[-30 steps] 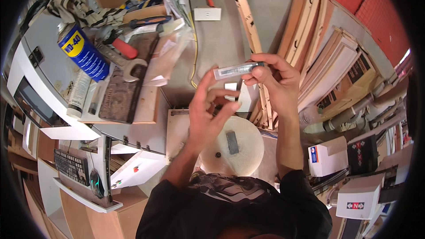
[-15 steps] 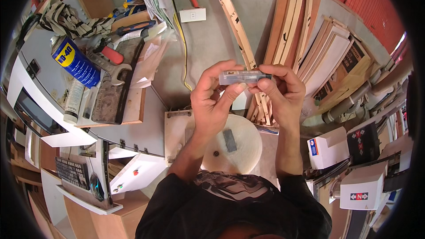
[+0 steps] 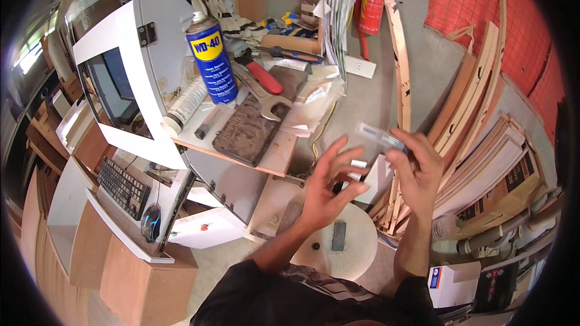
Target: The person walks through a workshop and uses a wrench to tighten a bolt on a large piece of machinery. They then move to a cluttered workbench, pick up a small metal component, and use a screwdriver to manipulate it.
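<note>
My right hand (image 3: 417, 166) pinches a small clear plastic tube (image 3: 376, 135) by its dark end, between thumb and fingers. The tube's far end points up and to the left, and motion blurs it. My left hand (image 3: 331, 176) is beside it, apart from the tube, with fingers spread and nothing plainly held. Below both hands stands a round whitish stool or table top (image 3: 362, 247), with a dark grey rectangular block (image 3: 339, 236) lying on it.
To the left, a shelf holds a blue-and-yellow spray can (image 3: 212, 63), an adjustable wrench (image 3: 263, 93) with a red handle and a dirty dark block (image 3: 251, 136). A keyboard (image 3: 124, 187) sits lower left. Wood strips (image 3: 465, 105) lean at right, near a red extinguisher (image 3: 370, 3).
The left hand has let go of the tube and moved apart from it. The right hand keeps the tube, now tilted. The view has swung left, showing more of the shelf.
</note>
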A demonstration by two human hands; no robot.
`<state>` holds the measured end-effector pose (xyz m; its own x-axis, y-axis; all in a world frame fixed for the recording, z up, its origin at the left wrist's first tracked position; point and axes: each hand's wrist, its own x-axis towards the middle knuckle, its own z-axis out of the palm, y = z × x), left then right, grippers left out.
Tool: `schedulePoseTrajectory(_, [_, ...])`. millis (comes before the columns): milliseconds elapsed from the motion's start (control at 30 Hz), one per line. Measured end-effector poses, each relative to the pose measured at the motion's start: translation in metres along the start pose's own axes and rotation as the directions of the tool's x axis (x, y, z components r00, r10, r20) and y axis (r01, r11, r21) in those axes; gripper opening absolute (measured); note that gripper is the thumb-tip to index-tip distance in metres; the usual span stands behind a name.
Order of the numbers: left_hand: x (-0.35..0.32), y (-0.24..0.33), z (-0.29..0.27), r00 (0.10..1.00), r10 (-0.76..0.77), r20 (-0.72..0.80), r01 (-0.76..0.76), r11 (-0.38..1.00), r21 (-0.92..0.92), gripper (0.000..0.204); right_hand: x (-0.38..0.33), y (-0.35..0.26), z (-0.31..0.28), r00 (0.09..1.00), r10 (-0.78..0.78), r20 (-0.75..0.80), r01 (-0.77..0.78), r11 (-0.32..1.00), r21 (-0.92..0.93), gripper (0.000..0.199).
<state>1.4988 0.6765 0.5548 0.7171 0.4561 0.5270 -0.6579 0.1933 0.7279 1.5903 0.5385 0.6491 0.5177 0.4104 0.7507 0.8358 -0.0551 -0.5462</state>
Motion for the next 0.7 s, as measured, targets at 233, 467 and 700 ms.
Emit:
schedulePoseTrajectory(233, [-0.039, 0.032, -0.065, 0.969, -0.005, 0.245, -0.121, 0.86, 0.495, 0.03, 0.119, 0.012, 0.103, 0.968, -0.222, 0.118, 0.242, 0.949, -0.202, 0.025])
schedulePoseTrajectory(467, [-0.021, 0.095, -0.122, 0.697, 0.671, 0.253, -0.571, 0.305, 0.762, 0.023, 0.164, 0.043, 0.18, 0.867, -0.37, 0.332, 0.452, 0.866, -0.215, 0.027])
schedulePoseTrajectory(700, [0.037, 0.092, -0.165, 0.568, 0.756, 0.324, -0.554, 0.06, 0.83, 0.034, 0.224, 0.067, 0.191, 0.88, -0.239, 0.409, 0.337, 0.923, -0.185, 0.034])
